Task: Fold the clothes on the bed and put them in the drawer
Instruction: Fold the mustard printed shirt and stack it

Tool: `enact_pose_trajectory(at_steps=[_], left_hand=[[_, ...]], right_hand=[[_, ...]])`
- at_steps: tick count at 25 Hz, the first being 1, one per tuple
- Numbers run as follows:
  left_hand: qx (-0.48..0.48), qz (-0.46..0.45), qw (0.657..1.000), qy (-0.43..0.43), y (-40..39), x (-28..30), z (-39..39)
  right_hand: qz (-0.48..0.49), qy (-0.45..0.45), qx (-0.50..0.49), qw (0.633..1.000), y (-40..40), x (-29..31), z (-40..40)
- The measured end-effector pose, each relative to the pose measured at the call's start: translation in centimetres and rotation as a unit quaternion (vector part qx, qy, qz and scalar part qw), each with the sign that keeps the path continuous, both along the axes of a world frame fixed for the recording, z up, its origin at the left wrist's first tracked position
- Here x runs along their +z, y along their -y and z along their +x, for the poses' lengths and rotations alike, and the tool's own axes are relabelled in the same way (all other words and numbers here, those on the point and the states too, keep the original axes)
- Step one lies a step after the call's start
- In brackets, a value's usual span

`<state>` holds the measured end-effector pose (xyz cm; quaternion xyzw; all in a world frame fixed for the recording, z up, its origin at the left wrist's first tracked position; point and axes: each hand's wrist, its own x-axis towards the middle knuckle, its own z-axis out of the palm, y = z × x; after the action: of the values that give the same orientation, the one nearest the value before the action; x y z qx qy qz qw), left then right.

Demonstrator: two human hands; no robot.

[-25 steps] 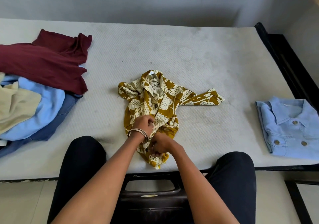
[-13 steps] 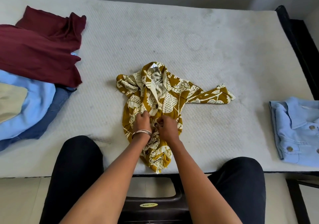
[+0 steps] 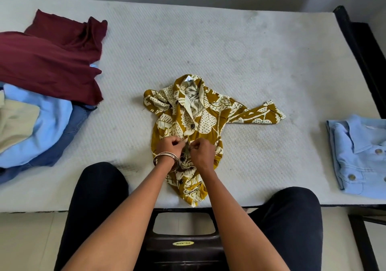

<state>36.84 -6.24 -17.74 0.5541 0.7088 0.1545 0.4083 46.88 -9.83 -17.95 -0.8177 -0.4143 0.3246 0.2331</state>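
From the head camera, a mustard-and-cream patterned shirt [image 3: 188, 128] lay front-up near the front edge of the white mattress [image 3: 229, 47], one sleeve stretched out to the right. The left hand [image 3: 169, 148], bangles [image 3: 166, 160] at its wrist, and the right hand [image 3: 202, 153] met over the shirt's button placket, each with fingers pinched together on the fabric edge there. A heap of maroon, pale blue and cream clothes [image 3: 46, 78] sat at the left, and a folded light-blue shirt [image 3: 361, 156] lay at the right edge.
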Motion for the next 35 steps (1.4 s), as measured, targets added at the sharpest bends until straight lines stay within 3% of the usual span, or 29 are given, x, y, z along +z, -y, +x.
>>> enact_pose_trajectory(at_steps=[4,7,13,18,24,28,35], left_hand=[[0.000,0.018,0.999,0.049,0.6,1.2,0.0],[-0.003,0.034,0.996,0.087,1.1,1.9,0.1],[-0.003,-0.030,0.978,0.206,2.0,3.4,0.4],[-0.002,0.007,0.989,0.149,2.2,3.8,0.5],[-0.033,0.053,0.992,0.106,2.6,3.5,0.8],[-0.007,0.035,0.989,0.142,2.2,2.6,0.0],[-0.001,0.075,0.993,0.093,2.3,3.1,0.7]], right_hand=[[0.039,-0.157,-0.127,0.979,0.1,1.5,0.0],[0.052,-0.222,-0.166,0.959,0.7,2.2,0.4],[0.046,-0.226,-0.141,0.963,1.9,3.7,1.9],[0.049,-0.290,-0.087,0.952,2.2,4.6,2.6],[0.049,-0.138,-0.054,0.988,1.5,5.4,2.1],[0.065,-0.117,-0.036,0.990,1.4,5.8,2.0],[0.081,-0.089,-0.005,0.993,1.3,5.9,2.0]])
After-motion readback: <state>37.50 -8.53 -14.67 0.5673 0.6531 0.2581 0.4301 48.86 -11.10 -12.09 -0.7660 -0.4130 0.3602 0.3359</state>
